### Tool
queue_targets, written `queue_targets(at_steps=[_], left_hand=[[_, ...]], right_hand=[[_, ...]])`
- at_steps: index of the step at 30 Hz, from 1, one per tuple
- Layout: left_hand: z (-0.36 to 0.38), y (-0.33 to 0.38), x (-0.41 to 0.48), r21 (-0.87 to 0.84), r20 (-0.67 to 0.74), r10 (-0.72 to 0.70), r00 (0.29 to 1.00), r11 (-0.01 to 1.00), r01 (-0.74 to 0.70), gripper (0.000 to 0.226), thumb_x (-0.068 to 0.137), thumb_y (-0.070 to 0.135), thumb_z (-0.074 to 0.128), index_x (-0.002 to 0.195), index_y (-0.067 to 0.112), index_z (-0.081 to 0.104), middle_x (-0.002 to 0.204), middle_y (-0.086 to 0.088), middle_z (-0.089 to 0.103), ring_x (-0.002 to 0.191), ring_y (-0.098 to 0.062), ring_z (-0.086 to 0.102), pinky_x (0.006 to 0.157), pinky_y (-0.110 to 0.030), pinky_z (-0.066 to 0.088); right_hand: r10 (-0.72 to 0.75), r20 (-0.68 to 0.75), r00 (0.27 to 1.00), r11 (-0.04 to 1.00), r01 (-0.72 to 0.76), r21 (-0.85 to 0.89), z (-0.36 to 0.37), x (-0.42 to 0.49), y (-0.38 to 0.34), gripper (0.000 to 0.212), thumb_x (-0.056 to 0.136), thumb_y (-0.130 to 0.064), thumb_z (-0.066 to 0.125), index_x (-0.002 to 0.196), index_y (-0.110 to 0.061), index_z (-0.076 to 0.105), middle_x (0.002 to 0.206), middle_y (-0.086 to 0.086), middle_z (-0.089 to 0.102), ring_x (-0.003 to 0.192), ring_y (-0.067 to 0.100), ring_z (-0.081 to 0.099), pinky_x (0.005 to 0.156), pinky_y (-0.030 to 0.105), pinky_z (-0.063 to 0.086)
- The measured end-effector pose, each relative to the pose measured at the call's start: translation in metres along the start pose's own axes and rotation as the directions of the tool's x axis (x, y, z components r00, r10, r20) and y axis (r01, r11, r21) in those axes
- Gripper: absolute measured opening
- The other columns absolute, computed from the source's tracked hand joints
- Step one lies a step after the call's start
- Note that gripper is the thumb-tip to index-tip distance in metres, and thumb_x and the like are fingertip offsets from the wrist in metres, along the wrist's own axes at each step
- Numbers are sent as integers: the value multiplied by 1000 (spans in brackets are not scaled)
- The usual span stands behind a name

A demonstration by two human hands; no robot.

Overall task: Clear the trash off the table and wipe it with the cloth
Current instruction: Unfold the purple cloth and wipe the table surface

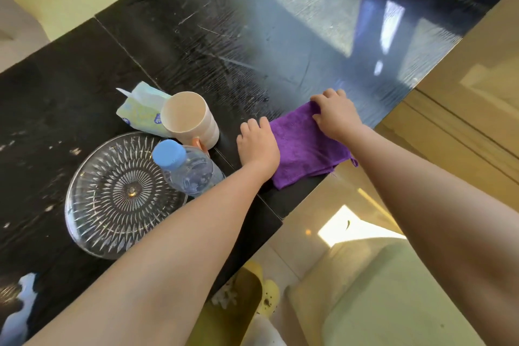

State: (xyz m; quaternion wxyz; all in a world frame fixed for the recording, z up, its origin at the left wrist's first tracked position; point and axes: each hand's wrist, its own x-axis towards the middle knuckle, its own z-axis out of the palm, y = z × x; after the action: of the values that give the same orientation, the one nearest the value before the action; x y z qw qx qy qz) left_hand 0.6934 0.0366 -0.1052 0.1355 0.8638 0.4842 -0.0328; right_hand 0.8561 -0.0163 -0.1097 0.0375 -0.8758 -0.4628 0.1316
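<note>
- Nearest the lens, my two bare forearms are reaching out over the table (84, 109) edge toward the cloth (306, 146).
- Risk, as I judge it: the left hand (258, 146) is working just beside the bottle (188, 168) and cup (191, 121), so a wide sweep leftward could be knocking either one over.
- Second risk: the cloth is lying near the table's near edge, one corner hanging off, so a pull toward me could be dragging it to the floor.
- Left fingers are lying fairly flat and close together, pressing the cloth's left edge down rather than gripping it.
- Right hand (335, 115) is curling its fingers over the cloth's far corner; whether they are pinching it I cannot tell.
- Outward from there, a tissue pack (140, 109) is touching the cup, and a glass dish (118, 196) is sitting beside the bottle.
- Streaks are showing across the glossy top, so wiping looks underway, not finished.
</note>
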Motion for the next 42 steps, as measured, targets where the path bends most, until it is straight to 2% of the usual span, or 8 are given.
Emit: queue_targets(at_steps=[5,13,17,22,27,35,40,42], left_hand=[[-17,5,-2,-149,36,-68,997,986,72,29,92,13,50,120,5,51,130,-16,46,120,-31,43,97,-37,39],[-71,16,-24,-422,92,29,995,906,13,19,94,18,49,108,7,55,113,-15,62,106,-35,57,86,-40,45],[-109,24,-41,-480,43,93,995,875,-61,17,92,19,51,102,8,58,107,-15,65,99,-36,59,83,-41,47],[-169,28,-58,-520,-51,169,984,837,-171,18,90,20,53,100,8,63,103,-16,68,96,-36,60,80,-38,46],[-223,15,-82,-547,-165,226,960,789,-280,17,89,20,53,95,8,64,97,-13,69,92,-32,60,73,-33,43],[-283,-60,-144,-584,-312,266,912,703,-405,18,90,23,56,100,12,67,84,2,60,78,-15,52,67,-24,35],[-310,-155,-200,-633,-378,260,888,628,-453,16,86,20,63,98,12,69,86,0,64,80,-14,54,62,-19,38],[-320,-203,-223,-642,-388,250,887,616,-455,17,84,19,66,99,12,70,91,-3,68,82,-12,56,70,-22,43]], right_hand=[[68,-45,997,983,-60,174,-14,-8,-7,23,84,-4,47,105,-2,56,116,20,52,111,38,45,86,43,42],[178,74,981,911,-193,365,-80,-30,0,33,86,-4,48,118,-5,55,125,18,58,115,35,53,90,37,43],[183,65,981,919,-194,343,-118,-55,-6,42,85,0,42,121,-11,61,126,16,60,117,32,53,92,34,44],[218,-22,976,925,-199,324,-172,-92,-23,27,87,-11,47,107,-3,64,110,19,64,98,33,56,75,30,39],[262,-156,952,893,-178,414,-213,-137,-48,29,87,-15,45,103,0,63,101,14,63,89,25,54,75,35,42],[248,-340,907,869,-53,492,-248,-218,-136,13,92,-14,42,93,-12,55,75,-4,52,73,12,50,60,19,39],[198,-409,891,848,53,527,-243,-266,-219,22,90,-15,43,99,-3,60,90,12,62,85,22,56,81,41,51],[156,-411,898,829,108,549,-232,-282,-258,24,89,-15,43,103,-5,61,95,12,61,88,23,57,82,41,50]])
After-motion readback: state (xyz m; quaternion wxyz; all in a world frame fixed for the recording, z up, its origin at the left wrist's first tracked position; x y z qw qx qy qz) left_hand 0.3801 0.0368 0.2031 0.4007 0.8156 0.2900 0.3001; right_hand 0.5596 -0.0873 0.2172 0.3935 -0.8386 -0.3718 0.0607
